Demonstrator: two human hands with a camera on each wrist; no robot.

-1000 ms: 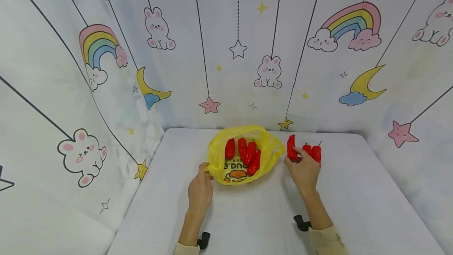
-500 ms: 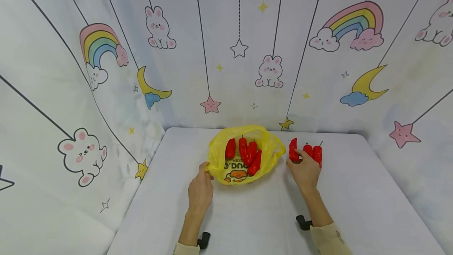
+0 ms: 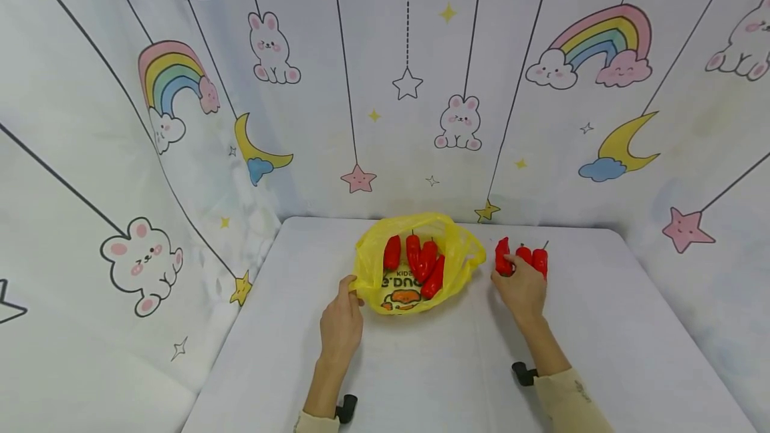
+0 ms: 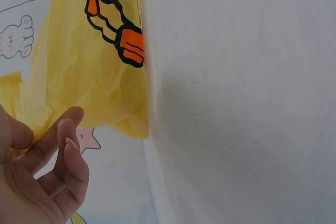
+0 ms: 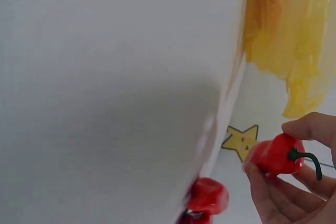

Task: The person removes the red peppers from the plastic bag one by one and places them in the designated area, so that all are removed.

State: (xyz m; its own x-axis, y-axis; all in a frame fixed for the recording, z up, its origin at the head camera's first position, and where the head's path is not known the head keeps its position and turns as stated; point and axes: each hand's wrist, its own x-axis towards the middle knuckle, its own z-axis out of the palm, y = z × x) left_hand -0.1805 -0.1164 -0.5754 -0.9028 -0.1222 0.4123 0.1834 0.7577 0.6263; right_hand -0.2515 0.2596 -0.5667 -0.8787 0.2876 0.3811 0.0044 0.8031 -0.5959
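The left hand (image 3: 341, 323) pinches the left edge of the yellow bag (image 3: 367, 262). Right of the bag, the right hand (image 3: 522, 289) grips a glossy red pepper (image 5: 278, 156) with a hooked green stem. Two similar peppers (image 3: 540, 260) are farther right of the bag; four red peppers (image 3: 414, 249) lie inside it.

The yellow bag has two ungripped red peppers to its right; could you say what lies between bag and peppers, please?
In the head view, another red pepper, pinched by the right hand, lies between them.
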